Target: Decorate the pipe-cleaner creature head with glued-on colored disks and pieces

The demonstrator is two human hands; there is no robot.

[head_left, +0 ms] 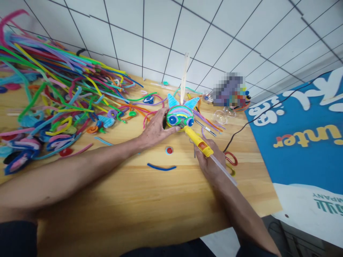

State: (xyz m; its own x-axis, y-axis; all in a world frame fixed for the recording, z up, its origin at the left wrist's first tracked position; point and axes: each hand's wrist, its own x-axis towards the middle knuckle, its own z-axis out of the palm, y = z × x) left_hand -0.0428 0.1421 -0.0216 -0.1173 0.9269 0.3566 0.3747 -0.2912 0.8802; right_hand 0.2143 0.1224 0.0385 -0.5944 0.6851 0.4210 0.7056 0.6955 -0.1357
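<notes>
My left hand [155,132] grips the left side of a round colourful ornament [180,111] made of coiled pipe cleaners, with two blue eyes and two light-blue pointed ears. A pale ribbon [183,78] stretches up from its top. In my right hand [211,157] is a yellow glue gun [197,140], a clear glue stick [223,169] protruding from its back. The gun's nozzle meets the ornament's lower front, just below the eyes; whether glue is there cannot be made out. Nearer to me lie a small red disc with a pale rim [169,150] and a curved blue strip [162,167].
A large heap of pipe cleaners [64,75] covers the left of the wooden table [134,210]. Red-handled scissors [232,158] lie beside my right hand. Clear balls [220,116] sit at the back right. A black cord [241,129] runs toward the blue printed board [302,142].
</notes>
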